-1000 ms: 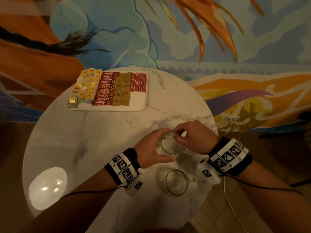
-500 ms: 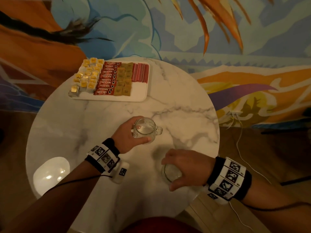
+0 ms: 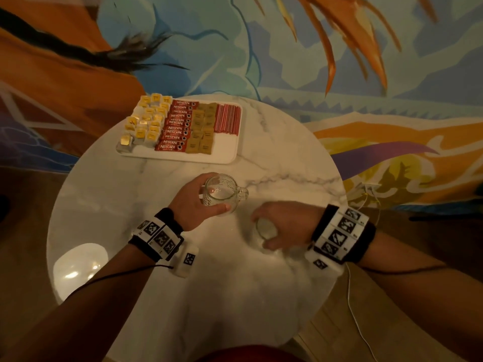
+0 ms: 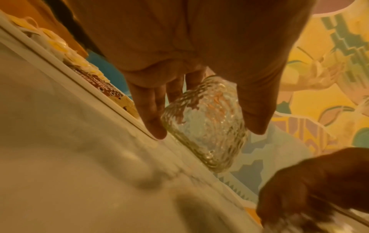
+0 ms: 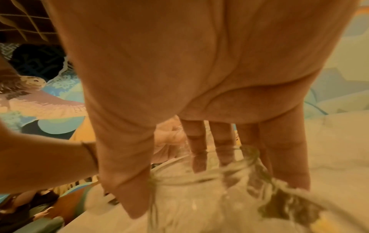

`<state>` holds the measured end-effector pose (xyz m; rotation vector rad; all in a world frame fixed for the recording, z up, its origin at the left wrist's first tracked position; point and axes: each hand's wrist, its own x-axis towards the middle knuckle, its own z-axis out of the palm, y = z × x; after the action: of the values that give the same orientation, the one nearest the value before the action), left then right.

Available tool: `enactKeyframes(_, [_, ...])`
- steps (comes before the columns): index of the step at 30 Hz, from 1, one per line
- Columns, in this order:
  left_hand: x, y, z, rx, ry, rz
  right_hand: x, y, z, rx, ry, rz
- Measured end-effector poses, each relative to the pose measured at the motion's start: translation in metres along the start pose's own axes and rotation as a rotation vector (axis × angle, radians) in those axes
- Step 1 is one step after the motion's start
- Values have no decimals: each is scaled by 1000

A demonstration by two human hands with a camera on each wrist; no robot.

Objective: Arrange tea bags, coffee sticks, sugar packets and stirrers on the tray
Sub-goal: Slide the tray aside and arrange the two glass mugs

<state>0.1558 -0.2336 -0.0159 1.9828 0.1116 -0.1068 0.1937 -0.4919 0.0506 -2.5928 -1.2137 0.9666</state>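
Observation:
A white tray (image 3: 224, 155) at the table's far left carries yellow tea bags (image 3: 149, 121), red Nescafe coffee sticks (image 3: 176, 126), brown sugar packets (image 3: 202, 129) and red stirrers (image 3: 226, 118) in rows. My left hand (image 3: 198, 202) grips a textured glass mug (image 3: 222, 192) at the table's middle, its handle pointing right; the same mug (image 4: 205, 121) sits between thumb and fingers in the left wrist view. My right hand (image 3: 282, 226) holds a second glass mug (image 3: 265, 228) from above, near the table's right edge. That second mug's rim (image 5: 219, 171) shows under the fingers.
The round marble table (image 3: 156, 296) stands against a painted wall (image 3: 261, 48). A lamp's bright reflection (image 3: 81, 267) lies at the table's near left. A white cable (image 3: 355, 317) hangs off the right side over the wooden floor.
Both hands were on one mug a second ago. My right hand has since dropped onto the nearer mug and gripped it, while my left hand moved the first mug away toward the tray.

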Motion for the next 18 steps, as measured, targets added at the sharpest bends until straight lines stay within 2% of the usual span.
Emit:
enactKeyframes(9, [18, 5, -29, 15, 75, 31, 100, 37, -73, -11, 218, 129])
enactKeyframes(13, [23, 8, -32, -8, 70, 36, 127, 43, -82, -10, 229, 167])
enactKeyframes(18, [25, 8, -30, -46, 60, 39, 133, 42, -79, -7, 198, 186])
